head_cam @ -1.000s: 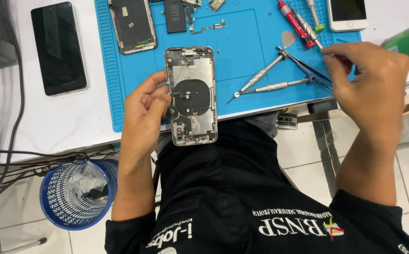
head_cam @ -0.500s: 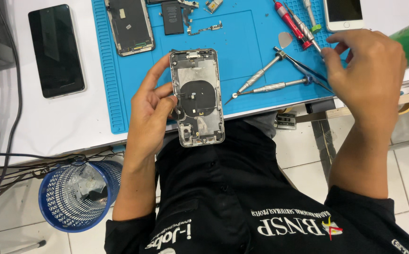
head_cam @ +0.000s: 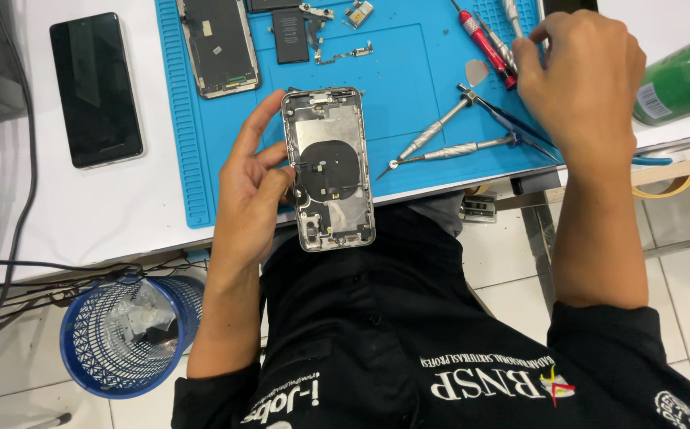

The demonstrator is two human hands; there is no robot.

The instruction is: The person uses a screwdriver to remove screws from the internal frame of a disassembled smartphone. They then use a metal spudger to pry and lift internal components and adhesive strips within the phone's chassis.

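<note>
Phone housing [head_cam: 329, 168], opened with its round charging coil showing, sits gripped by the left hand [head_cam: 251, 191], thumb and fingers along its left edge, over the blue repair mat's [head_cam: 408, 71] near edge. Right hand [head_cam: 581, 87] curls among the tools, fingertips near a red-handled screwdriver [head_cam: 481, 41]; its grasp can't be told. Two silver screwdrivers [head_cam: 440, 137] lie between the hands.

Blue mat [head_cam: 408, 103], red screwdriver [head_cam: 484, 44] (green can [head_cam: 682, 75] nearby).

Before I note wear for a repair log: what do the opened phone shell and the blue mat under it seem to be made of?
The opened phone shell, held in the left hand, looks like metal: a bright, shiny silver frame with matte grey plates inside. The blue mat looks like soft rubber or silicone: a dull, glare-free surface with moulded ridges and compartments.
</note>
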